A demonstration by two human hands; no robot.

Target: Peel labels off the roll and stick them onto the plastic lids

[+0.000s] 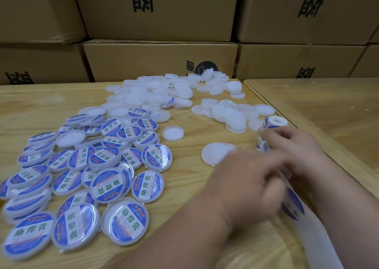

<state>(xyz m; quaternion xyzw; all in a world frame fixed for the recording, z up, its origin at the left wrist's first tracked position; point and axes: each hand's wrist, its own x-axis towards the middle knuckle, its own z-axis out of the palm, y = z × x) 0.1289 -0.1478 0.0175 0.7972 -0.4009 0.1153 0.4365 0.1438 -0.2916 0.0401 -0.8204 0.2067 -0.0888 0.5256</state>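
Observation:
The label roll [275, 123] stands upright near the table's right edge, and my right hand [291, 145] grips it from the near side. Its backing strip [292, 206], carrying a blue label, trails toward me between my forearms. My left hand [252, 178] is blurred, its fingers curled at the strip just below the roll. A blank white lid [213, 153] lies flat by my left fingertips, and another blank lid [173, 133] lies open side up farther left. Several labelled lids [106, 184] with blue and white stickers are heaped at the left.
A loose heap of blank white lids [155, 96] covers the far middle of the wooden table [41, 106], with a smaller heap [227, 114] beside the roll. A second table [328, 108] adjoins on the right. Stacked cardboard boxes [160, 61] wall off the back.

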